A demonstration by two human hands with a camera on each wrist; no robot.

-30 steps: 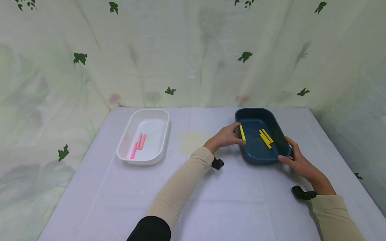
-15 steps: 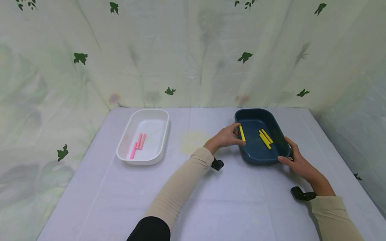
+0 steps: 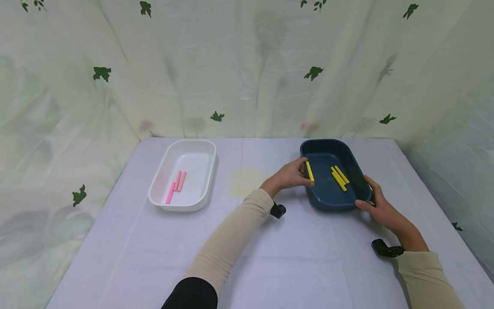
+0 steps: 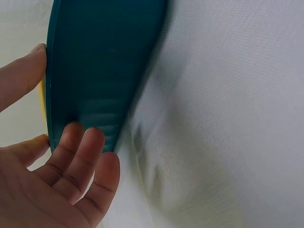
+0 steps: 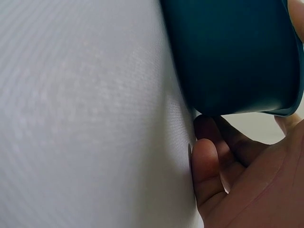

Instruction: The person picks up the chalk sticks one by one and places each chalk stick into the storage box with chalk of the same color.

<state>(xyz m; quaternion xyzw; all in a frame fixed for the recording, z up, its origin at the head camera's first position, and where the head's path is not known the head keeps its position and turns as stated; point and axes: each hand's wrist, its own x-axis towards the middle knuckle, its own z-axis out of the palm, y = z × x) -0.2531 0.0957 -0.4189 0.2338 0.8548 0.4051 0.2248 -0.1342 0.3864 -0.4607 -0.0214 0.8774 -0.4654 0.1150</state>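
My left hand point(image 3: 288, 174) pinches a yellow chalk stick point(image 3: 310, 171) between thumb and index finger, right at the left rim of a dark blue tray point(image 3: 324, 199). Seen from the left wrist, its other fingers lie along the outside of the tray wall point(image 4: 104, 61), and only a thin yellow edge of the chalk shows past the rim. At the tray's near right corner, my right hand point(image 3: 386, 213) grips the rim, thumb on top and fingers outside. In the right wrist view the lower fingers point(image 5: 205, 161) are down by the tablecloth. Several more yellow chalk sticks point(image 3: 339, 178) lie together inside the tray.
A white tray point(image 3: 198, 203) with three pink chalk sticks point(image 3: 176, 184) stands on the left of the table point(image 3: 247, 240), which has a white cloth. Pale sheeting point(image 3: 247, 64) with green leaf shapes hangs behind and at both sides.
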